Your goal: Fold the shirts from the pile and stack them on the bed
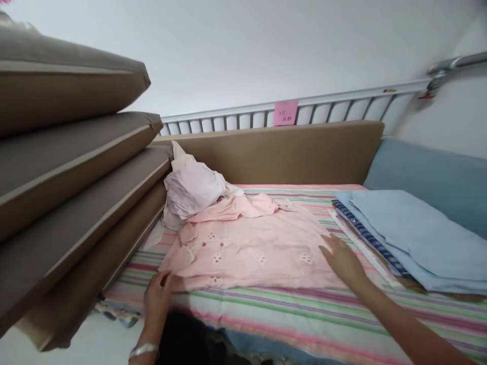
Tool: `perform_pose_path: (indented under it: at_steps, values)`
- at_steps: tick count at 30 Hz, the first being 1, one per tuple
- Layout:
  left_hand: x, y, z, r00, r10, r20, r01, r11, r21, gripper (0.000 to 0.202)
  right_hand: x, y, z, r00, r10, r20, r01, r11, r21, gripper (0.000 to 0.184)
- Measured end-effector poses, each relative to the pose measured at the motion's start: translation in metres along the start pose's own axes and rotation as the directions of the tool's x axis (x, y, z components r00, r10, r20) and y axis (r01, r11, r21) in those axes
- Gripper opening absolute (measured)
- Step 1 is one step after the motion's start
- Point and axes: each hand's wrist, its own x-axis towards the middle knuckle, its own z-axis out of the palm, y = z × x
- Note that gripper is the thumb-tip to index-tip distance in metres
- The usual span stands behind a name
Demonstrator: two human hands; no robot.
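A pink blouse with cut-out flower embroidery lies spread over the striped bed sheet. At its near left corner, my left hand pinches the edge of the cloth between thumb and fingers. My right hand rests by the blouse's right edge, fingers stretched out and apart. The upper part of the blouse is bunched towards the back. Behind it on the left lies a crumpled heap of pale clothes.
A stack of brown cushions rises close on the left. Folded clothes, light blue on top, lie on the right beside a blue cushion. A brown panel and white railing with a pink note border the back.
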Motion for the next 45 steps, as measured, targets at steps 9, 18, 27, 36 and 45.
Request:
perform_pose_path:
  at_steps: [9, 18, 27, 36, 45]
  values:
    - [-0.008, 0.090, 0.078, 0.871, 0.400, 0.287, -0.470, 0.847, 0.249, 0.045, -0.041, -0.042, 0.049, 0.983, -0.061, 0.175, 0.067, 0.997, -0.030, 0.052]
    - [-0.009, 0.083, 0.092, 0.853, 0.171, 0.494, -0.398, 0.824, 0.402, 0.054, -0.042, -0.038, 0.055, 0.988, -0.043, 0.151, 0.046, 0.999, -0.015, 0.057]
    - [0.011, 0.121, 0.066, 0.753, -0.001, 0.658, -0.388, 0.807, 0.446, 0.065, -0.041, -0.039, 0.060, 0.994, -0.060, 0.092, 0.059, 0.998, 0.014, 0.055]
    - [0.098, 0.233, 0.088, 0.774, 0.255, 0.580, -0.510, 0.793, 0.333, 0.048, -0.040, -0.044, 0.053, 0.998, -0.039, 0.044, 0.036, 0.997, 0.073, 0.048]
    - [0.128, 0.274, 0.234, 0.782, 0.326, 0.531, -0.531, 0.795, 0.293, 0.052, -0.043, -0.045, 0.039, 0.998, -0.042, 0.055, 0.035, 0.991, 0.130, 0.048]
